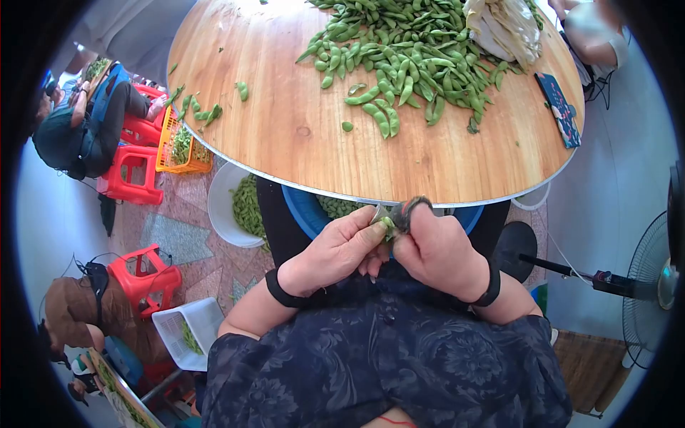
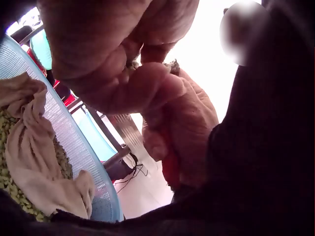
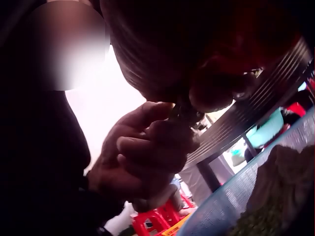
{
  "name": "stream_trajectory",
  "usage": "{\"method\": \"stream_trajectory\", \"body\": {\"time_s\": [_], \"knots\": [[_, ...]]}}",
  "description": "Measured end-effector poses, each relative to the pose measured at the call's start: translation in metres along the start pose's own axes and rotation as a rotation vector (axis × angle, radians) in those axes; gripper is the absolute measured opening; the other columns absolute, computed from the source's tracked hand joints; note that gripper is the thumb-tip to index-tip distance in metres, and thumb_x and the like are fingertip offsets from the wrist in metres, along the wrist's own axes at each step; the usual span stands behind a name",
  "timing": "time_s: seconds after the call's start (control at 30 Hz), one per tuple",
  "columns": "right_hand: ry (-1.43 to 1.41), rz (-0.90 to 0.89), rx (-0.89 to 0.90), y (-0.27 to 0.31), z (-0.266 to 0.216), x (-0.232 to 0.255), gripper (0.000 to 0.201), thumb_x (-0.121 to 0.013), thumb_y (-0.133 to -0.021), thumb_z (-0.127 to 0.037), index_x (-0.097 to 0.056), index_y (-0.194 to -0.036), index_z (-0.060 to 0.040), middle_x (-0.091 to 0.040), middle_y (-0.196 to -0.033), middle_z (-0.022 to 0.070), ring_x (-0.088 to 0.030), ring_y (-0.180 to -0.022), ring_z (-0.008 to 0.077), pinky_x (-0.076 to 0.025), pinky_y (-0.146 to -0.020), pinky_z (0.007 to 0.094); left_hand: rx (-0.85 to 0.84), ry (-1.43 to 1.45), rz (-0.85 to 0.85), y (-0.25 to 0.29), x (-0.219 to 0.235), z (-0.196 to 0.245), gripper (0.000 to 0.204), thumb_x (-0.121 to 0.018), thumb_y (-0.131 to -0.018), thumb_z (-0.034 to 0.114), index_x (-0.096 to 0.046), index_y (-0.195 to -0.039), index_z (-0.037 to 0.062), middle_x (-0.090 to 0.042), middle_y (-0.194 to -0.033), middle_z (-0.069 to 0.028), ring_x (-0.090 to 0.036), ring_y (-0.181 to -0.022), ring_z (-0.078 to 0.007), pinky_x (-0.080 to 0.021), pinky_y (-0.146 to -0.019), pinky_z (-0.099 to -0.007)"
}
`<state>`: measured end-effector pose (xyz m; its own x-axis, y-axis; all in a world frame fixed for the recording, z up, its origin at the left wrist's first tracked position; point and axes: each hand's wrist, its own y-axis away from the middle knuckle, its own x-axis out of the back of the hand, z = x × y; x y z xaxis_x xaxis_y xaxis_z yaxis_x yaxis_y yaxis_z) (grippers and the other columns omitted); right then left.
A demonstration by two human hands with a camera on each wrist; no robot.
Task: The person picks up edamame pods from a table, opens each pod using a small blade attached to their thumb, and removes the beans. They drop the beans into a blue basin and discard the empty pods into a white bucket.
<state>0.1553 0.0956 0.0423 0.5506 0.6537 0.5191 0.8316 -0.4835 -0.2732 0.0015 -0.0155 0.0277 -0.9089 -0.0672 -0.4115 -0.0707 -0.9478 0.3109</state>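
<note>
Both hands meet just below the table's near edge in the head view. The left hand (image 1: 341,246) pinches a green pod (image 1: 387,223) between thumb and fingers. Against the same pod is the right hand (image 1: 439,250), its fingers curled, with something dark wrapped on a finger (image 1: 412,208). In the left wrist view the hands touch, and only small bits of green show between them. The right wrist view is dark; the left hand's fingers (image 3: 152,147) are bent at the pod there. A large heap of pods (image 1: 407,57) lies on the round wooden table (image 1: 285,157).
Below the table edge is a blue basin (image 1: 303,214) with shelled beans and a cloth (image 2: 37,152). A white bucket (image 1: 222,214) of pods stands left of it. A fan (image 1: 646,282) is at the right. Red stools (image 1: 132,175) and seated people are at the left.
</note>
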Motion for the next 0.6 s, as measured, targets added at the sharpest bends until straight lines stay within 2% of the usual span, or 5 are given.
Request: {"method": "stream_trajectory", "body": {"time_s": [0.07,0.2,0.37,0.43,0.6], "knots": [[0.24,-0.086,0.12,-0.001,-0.007,0.003,0.014,-0.06,-0.079,-0.006,-0.048,-0.085,-0.0032,-0.056,-0.063,0.0149,-0.058,-0.053,0.034,-0.049,-0.047,0.039,0.033,0.066,0.014,-0.001,0.0,-0.004,0.019,-0.038,-0.101,0.019,-0.051,-0.102,0.0049,-0.056,-0.075,0.0,-0.054,-0.058,-0.0054,-0.041,-0.05,-0.018],[0.281,-0.122,0.159,0.001,-0.008,-0.001,0.014,-0.061,-0.078,-0.005,-0.047,-0.081,-0.0043,-0.055,-0.062,0.0142,-0.06,-0.055,0.0327,-0.048,-0.047,0.0388,0.011,0.117,0.028,-0.004,0.0,-0.017,0.02,-0.035,-0.095,0.011,-0.05,-0.107,0.0047,-0.052,-0.077,-0.0007,-0.047,-0.058,-0.0059,-0.037,-0.052,-0.019],[0.046,-0.084,-0.089,0.001,-0.001,0.0,0.016,-0.06,-0.08,-0.006,-0.044,-0.082,-0.0024,-0.054,-0.062,0.016,-0.059,-0.055,0.0353,-0.048,-0.048,0.0401,-0.062,0.056,-0.023,-0.004,0.001,-0.015,0.017,-0.036,-0.095,0.012,-0.049,-0.104,0.0048,-0.047,-0.075,0.0013,-0.041,-0.061,-0.0057,-0.036,-0.055,-0.0195],[0.047,-0.113,-0.092,0.001,-0.005,0.003,0.016,-0.06,-0.081,-0.006,-0.044,-0.082,-0.0021,-0.054,-0.062,0.0166,-0.059,-0.056,0.0359,-0.047,-0.048,0.0403,0.006,0.075,-0.043,-0.002,0.0,-0.012,0.013,-0.039,-0.095,0.012,-0.049,-0.1,0.0051,-0.046,-0.075,0.0014,-0.041,-0.062,-0.0056,-0.036,-0.056,-0.0208],[0.089,-0.129,0.003,0.002,-0.004,0.001,0.016,-0.06,-0.08,-0.006,-0.044,-0.082,-0.0029,-0.054,-0.062,0.0165,-0.059,-0.055,0.035,-0.048,-0.048,0.0403,-0.029,-0.109,-0.013,-0.005,0.005,-0.014,0.011,-0.041,-0.094,0.013,-0.049,-0.097,0.0052,-0.043,-0.073,0.0023,-0.038,-0.064,-0.0042,-0.036,-0.057,-0.022]]}}
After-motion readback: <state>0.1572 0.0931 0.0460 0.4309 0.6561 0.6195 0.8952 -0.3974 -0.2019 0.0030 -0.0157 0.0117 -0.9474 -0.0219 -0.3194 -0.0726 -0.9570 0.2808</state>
